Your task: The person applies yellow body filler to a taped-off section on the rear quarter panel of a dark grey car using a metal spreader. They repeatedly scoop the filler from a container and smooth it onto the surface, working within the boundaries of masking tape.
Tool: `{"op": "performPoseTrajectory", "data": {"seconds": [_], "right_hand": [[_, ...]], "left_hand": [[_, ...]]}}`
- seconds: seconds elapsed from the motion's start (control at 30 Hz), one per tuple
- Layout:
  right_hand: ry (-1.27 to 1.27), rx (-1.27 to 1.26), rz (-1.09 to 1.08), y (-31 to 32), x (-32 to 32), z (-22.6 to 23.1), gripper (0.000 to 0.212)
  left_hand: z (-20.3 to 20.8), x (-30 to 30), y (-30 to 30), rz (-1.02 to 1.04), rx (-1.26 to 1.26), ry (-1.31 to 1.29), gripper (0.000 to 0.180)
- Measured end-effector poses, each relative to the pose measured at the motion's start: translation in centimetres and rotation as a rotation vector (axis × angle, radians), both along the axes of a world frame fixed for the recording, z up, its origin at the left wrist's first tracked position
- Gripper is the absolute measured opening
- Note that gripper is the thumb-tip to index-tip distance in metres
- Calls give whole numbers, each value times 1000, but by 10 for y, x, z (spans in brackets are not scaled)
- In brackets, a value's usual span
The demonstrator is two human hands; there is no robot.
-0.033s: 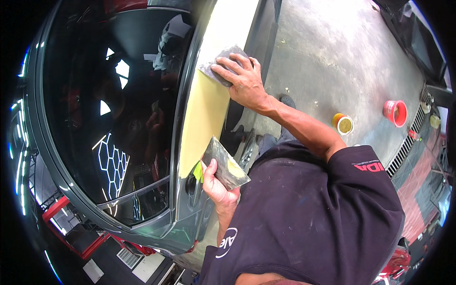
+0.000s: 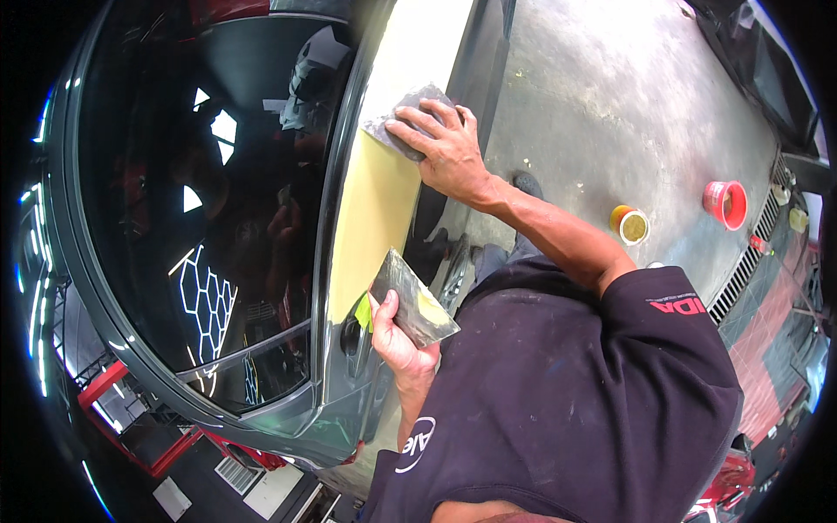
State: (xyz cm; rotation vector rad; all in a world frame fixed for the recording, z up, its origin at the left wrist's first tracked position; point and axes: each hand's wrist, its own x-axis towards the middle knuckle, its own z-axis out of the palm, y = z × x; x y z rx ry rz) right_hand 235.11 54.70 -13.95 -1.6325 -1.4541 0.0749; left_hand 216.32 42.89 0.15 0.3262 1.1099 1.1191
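Note:
A long yellow strip of body filler (image 2: 375,193) covers the car's side panel just below the window. On it my right hand (image 2: 449,152) presses a dark grey flat pad (image 2: 425,94), fingers spread across its top and thumb at the edge. Closer to my body, my left hand (image 2: 401,340) grips a grey rectangular plate (image 2: 408,292) with a yellow putty smear on its face; the thumb lies over its edge. A lime-green piece (image 2: 364,314) shows between the left hand and the panel; whether the hand holds it I cannot tell.
The dark car window (image 2: 253,192) fills the left side, above a door handle (image 2: 351,340). On the concrete floor (image 2: 602,113) to the right stand a yellow tub (image 2: 629,227) and a red bucket (image 2: 725,206). A drain grate (image 2: 741,281) runs beyond them.

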Motion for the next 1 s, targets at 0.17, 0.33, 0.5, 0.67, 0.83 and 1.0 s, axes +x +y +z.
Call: {"op": "performPoseTrajectory", "data": {"seconds": [0.17, 0.33, 0.5, 0.67, 0.83, 1.0], "right_hand": [[-7, 16, 5, -25, -34, 4, 70], [-52, -11, 33, -55, -73, 4, 68], [-65, -34, 39, -93, -126, 5, 69], [-60, -4, 6, -124, -171, 5, 77], [-107, -2, -33, -153, -181, 25, 64], [975, 65, -32, -206, -143, 79, 19]], "left_hand": [[-8, -36, -14, -60, 24, -20, 45], [-4, -64, -33, -51, 35, 13, 42], [-13, -120, -61, -112, 85, -78, 36], [-17, -162, -85, -139, 103, -129, 39], [-18, -186, -99, -150, 107, -121, 39], [-31, -185, -113, -330, 124, -199, 36]]}}
